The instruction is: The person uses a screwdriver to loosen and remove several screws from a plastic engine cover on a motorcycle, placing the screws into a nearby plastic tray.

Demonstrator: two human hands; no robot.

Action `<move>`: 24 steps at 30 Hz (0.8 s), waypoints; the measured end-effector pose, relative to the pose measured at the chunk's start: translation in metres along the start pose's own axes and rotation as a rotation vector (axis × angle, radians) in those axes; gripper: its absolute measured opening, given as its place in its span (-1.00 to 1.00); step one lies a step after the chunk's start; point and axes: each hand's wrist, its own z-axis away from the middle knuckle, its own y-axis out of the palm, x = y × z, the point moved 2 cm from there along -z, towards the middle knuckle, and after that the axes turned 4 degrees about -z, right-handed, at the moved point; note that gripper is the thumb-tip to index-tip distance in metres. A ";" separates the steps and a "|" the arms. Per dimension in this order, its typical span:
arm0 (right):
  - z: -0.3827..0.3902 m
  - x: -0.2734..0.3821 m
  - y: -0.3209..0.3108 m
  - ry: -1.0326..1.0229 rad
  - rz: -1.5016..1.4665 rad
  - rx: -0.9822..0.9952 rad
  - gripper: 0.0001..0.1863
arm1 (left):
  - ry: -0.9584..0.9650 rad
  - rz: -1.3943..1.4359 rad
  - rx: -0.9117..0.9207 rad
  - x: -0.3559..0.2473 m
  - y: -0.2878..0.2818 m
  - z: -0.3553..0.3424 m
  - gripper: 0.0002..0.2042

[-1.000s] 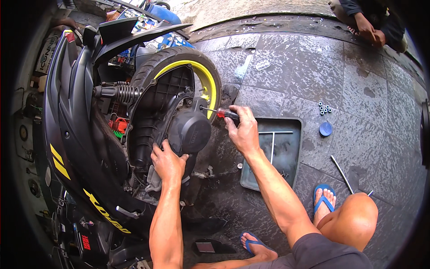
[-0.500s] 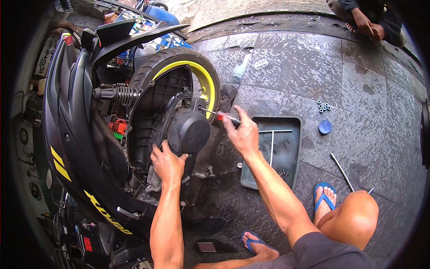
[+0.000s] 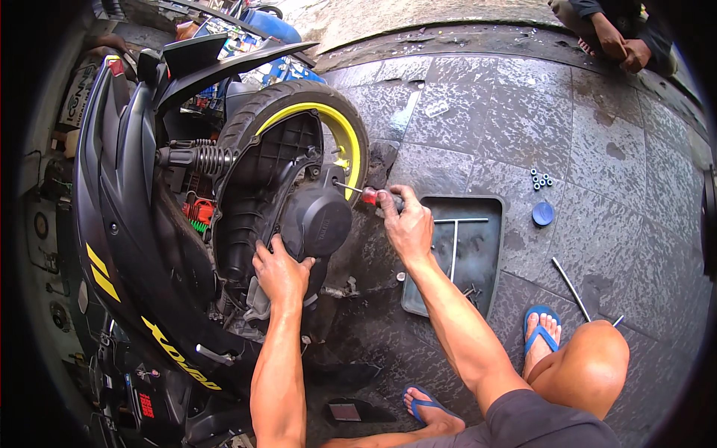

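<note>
My right hand [image 3: 407, 224] is closed round the red-and-black handle of a screwdriver [image 3: 371, 196], whose metal shaft reaches left to the upper part of a black engine cover [image 3: 317, 220] beside the yellow-rimmed rear wheel [image 3: 351, 142]. My left hand [image 3: 280, 276] grips the lower-left edge of that cover, fingers curled on it. The black scooter body [image 3: 119, 224] fills the left side, with a spring shock absorber [image 3: 205, 158] above the ribbed housing. The screwdriver's tip is too small to make out clearly.
A dark tray [image 3: 478, 261] holds a T-handle tool [image 3: 455, 246] and small bolts. Several small round pieces [image 3: 541, 179], a blue lid [image 3: 542, 214] and a metal rod [image 3: 571, 287] lie rightward on the tiles. A person's hands [image 3: 624, 48] appear at top right; blue tool cases [image 3: 280, 71] sit behind the wheel.
My right hand's fingers have shifted round the screwdriver handle, the index finger lifting and then curling back, thumb moving up over the red part. My left hand stays on the cover.
</note>
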 end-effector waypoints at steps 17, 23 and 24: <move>-0.003 0.006 0.005 -0.237 -0.035 -0.125 -0.56 | 0.046 -0.031 -0.003 0.001 0.000 0.003 -0.16; -0.004 -0.006 0.006 -0.062 -0.167 -0.144 -0.55 | 0.052 0.001 -0.007 -0.002 0.002 0.002 -0.17; -0.004 -0.007 0.006 -0.034 -0.181 -0.145 -0.54 | 0.050 0.009 -0.007 -0.002 0.001 0.002 -0.17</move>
